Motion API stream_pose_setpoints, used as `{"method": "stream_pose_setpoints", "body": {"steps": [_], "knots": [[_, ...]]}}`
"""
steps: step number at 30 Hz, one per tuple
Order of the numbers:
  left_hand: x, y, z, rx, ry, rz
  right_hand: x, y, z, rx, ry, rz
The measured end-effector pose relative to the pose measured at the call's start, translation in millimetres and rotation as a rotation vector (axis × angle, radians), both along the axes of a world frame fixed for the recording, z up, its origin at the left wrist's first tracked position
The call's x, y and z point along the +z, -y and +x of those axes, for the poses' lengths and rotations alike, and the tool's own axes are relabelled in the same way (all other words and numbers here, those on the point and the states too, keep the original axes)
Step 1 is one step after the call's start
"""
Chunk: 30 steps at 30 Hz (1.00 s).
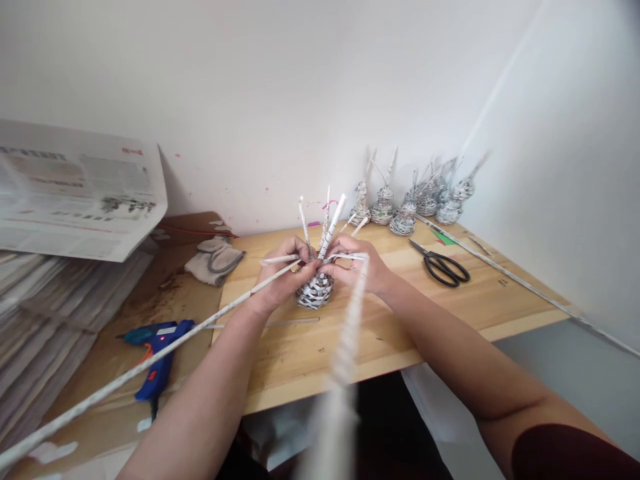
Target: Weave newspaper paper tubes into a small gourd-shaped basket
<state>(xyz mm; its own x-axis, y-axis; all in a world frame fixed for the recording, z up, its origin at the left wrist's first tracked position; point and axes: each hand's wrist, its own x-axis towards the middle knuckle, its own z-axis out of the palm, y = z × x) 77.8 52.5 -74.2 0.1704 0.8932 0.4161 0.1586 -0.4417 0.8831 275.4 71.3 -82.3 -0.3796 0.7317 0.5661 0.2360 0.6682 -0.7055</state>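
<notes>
A small round basket (315, 292) woven from rolled newspaper strips sits on the wooden table between my hands. Several paper stakes (334, 223) stick up and outward from its top. My left hand (287, 267) grips the basket's upper edge, thumb and fingers closed around the stakes there. My right hand (363, 267) pinches the weaving at the opposite side of the same edge. One long paper tube (220, 313) runs from the basket down to the lower left. A second paper tube (350, 333) bends over by my right hand and comes toward me, blurred.
Several finished-looking woven gourd shapes (384, 207) stand against the wall at back right. Black scissors (443, 265) lie on the table's right. A blue glue gun (160, 360), a grey glove-like cloth (213, 260) and stacked newspapers (45, 347) are at left.
</notes>
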Motion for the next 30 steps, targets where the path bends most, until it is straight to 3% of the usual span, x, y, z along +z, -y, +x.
{"method": "stream_pose_setpoints", "body": {"steps": [4, 11, 14, 16, 19, 22, 25, 30], "knots": [[-1.0, -3.6, -2.6, 0.025, -0.110, 0.158, -4.1, -0.1, -3.2, 0.063, -0.043, -0.042], [-0.2, -2.8, -3.0, 0.020, -0.115, 0.121, -4.6, 2.8, -10.0, 0.006, -0.103, -0.023], [1.2, -5.9, -4.2, 0.143, -0.054, 0.131, 0.5, 1.6, -6.3, -0.033, -0.126, 0.041], [1.8, -8.2, -5.2, 0.243, -0.002, 0.144, 2.4, 0.4, -3.1, -0.144, -0.187, 0.062], [1.0, -9.9, -5.2, 0.358, 0.011, 0.184, 0.1, -0.2, -0.9, -0.269, -0.240, -0.011], [-1.4, -9.3, -3.7, 0.432, -0.053, 0.229, -6.6, 4.6, -5.4, -0.138, -0.073, -0.136], [-3.7, -7.7, -1.7, 0.420, -0.090, 0.230, -12.6, 13.0, -16.0, -0.027, 0.042, -0.122], [-10.0, -5.6, 3.6, 0.332, -0.082, 0.194, -15.2, 16.6, -27.6, -0.152, -0.037, -0.036]]}}
